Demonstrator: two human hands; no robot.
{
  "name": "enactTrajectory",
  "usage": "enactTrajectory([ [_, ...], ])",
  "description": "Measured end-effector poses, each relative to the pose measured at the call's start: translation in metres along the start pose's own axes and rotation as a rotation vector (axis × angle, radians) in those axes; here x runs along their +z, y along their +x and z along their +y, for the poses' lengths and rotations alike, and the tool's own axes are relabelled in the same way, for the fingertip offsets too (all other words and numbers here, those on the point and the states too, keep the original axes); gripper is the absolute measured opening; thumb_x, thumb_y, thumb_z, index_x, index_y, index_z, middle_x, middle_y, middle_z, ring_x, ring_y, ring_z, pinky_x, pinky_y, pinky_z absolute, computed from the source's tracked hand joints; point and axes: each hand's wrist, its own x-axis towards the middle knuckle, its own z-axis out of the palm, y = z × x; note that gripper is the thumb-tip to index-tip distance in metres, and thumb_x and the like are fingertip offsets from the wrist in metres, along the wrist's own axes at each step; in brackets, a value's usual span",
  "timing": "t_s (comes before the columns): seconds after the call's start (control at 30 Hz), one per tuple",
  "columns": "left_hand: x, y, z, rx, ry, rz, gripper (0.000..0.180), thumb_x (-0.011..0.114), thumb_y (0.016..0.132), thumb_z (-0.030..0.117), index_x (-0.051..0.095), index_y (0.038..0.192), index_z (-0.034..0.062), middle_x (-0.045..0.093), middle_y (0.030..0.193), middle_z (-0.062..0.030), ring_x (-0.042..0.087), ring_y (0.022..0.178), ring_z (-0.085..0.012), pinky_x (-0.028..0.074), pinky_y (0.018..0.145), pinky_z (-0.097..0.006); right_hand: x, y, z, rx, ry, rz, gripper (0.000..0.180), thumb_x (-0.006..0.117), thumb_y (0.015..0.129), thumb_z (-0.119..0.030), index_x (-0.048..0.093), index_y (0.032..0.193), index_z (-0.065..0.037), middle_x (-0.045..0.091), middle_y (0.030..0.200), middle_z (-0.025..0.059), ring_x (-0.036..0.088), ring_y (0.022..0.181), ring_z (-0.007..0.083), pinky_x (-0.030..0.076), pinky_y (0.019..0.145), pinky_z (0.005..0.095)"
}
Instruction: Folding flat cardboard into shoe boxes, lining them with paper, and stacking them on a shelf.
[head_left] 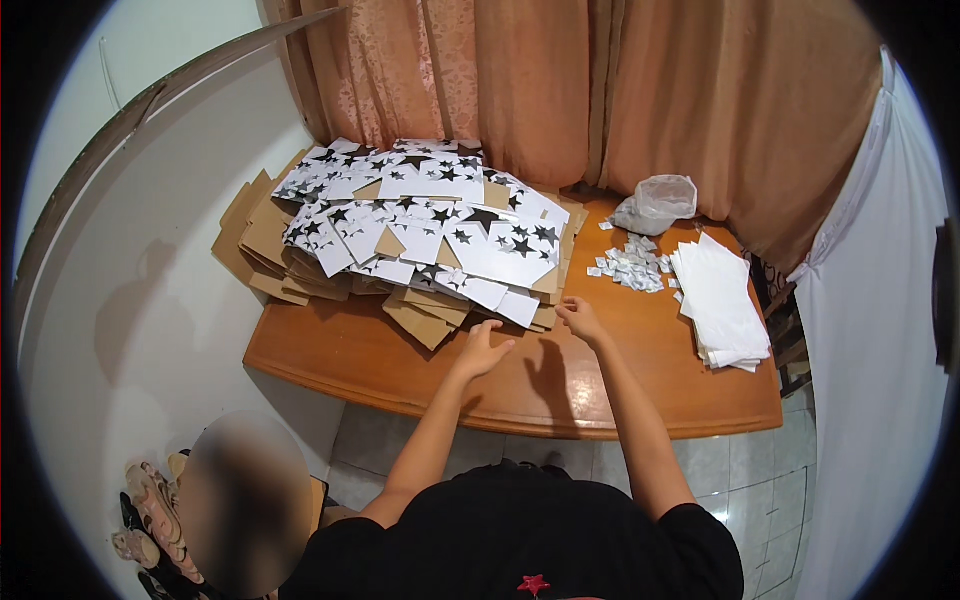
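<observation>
With left hand [484,352] open, apart from right hand [580,322] | near front edge of star-printed sheets [503,258], piled with brown cardboard [424,322] on wooden table [350,345] | cannot tell whether grasping anything with right.

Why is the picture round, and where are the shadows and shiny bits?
Head view: the fisheye lens makes the round, black-cornered edge; dark shadows fall on the brown wooden table and white wall; glare shines left of the bare right forearm.
</observation>
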Motion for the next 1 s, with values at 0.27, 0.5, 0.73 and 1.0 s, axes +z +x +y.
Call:
enactTrajectory([
  [0.27, 0.040, 0.043, -0.005, -0.040, -0.019, 0.124, 0.060, 0.065, 0.079, 0.034, 0.042, 0.124, 0.0017, 0.040, 0.127, -0.0237, 0.038, 0.120, -0.0349, 0.032, 0.100, -0.038, 0.014, 0.090, 0.046, -0.255, -0.377, 0.200, 0.080, 0.078, 0.063, -0.019, 0.037, 0.129, 0.002, 0.051, 0.118, 0.0194, 0.057, 0.095, 0.0349, 0.049, 0.081, 0.0401],
  [0.5, 0.058, 0.055, -0.005, -0.035, -0.139, 0.233, 0.055, 0.066, 0.078, 0.033, 0.045, 0.122, 0.0079, 0.040, 0.125, -0.0203, 0.041, 0.117, -0.0355, 0.035, 0.099, -0.038, 0.021, 0.082, 0.022, -0.465, -0.559, 0.146, 0.083, 0.072, 0.061, -0.001, 0.038, 0.134, -0.022, 0.019, 0.139, 0.0320, 0.042, 0.116, 0.0472, 0.044, 0.092, 0.0426],
  [0.73, 0.047, 0.057, -0.011, -0.099, 0.002, 0.495, 0.054, 0.068, 0.075, 0.025, 0.045, 0.122, 0.0111, 0.031, 0.131, -0.0214, 0.029, 0.122, -0.0406, 0.026, 0.099, -0.054, 0.010, 0.074, 0.022, -0.686, -0.389, 0.271, 0.039, 0.054, 0.081, 0.002, 0.060, 0.116, -0.014, 0.047, 0.123, 0.0301, 0.051, 0.109, 0.0426, 0.046, 0.089, 0.0407],
  [1.0, -0.004, 0.057, 0.014, -0.005, 0.289, 0.862, 0.076, 0.071, 0.068, 0.012, 0.031, 0.132, 0.0117, 0.014, 0.139, -0.0216, 0.016, 0.127, -0.0430, 0.020, 0.101, -0.056, -0.004, 0.021, -0.012, -0.774, -0.240, 0.418, 0.030, 0.058, 0.081, 0.001, 0.064, 0.108, -0.011, 0.053, 0.119, 0.0228, 0.055, 0.107, 0.0355, 0.046, 0.087, 0.0374],
])
